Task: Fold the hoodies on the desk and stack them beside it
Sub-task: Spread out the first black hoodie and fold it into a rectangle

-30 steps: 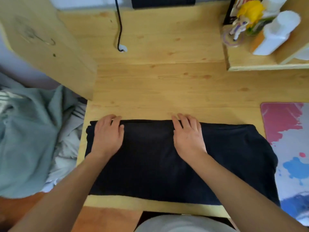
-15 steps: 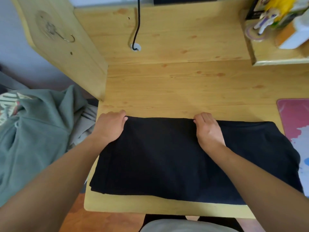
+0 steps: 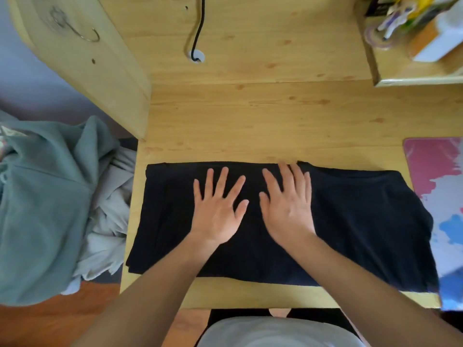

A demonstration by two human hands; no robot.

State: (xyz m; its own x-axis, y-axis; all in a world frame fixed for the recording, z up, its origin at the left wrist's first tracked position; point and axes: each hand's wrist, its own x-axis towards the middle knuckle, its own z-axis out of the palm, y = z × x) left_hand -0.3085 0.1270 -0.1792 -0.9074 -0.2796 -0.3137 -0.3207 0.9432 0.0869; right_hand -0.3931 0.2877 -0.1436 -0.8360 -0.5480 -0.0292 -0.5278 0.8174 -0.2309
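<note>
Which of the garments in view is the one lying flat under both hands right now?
The black hoodie on the desk: both the left hand and right hand press flat on it. The green hoodie lies bunched beside the desk, untouched.

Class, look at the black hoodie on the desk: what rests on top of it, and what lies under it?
Both hands, left hand and right hand, rest flat on the black hoodie. Beneath, the wooden desk shows around it; anything else underneath is covered.

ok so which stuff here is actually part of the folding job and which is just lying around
Part of the job:
- black hoodie, flat on the desk
- left hand and right hand, pressing it
- grey-green garment pile beside the desk

Lying about:
- mouse pad
- black cable
- shelf clutter
- wall hook
</note>
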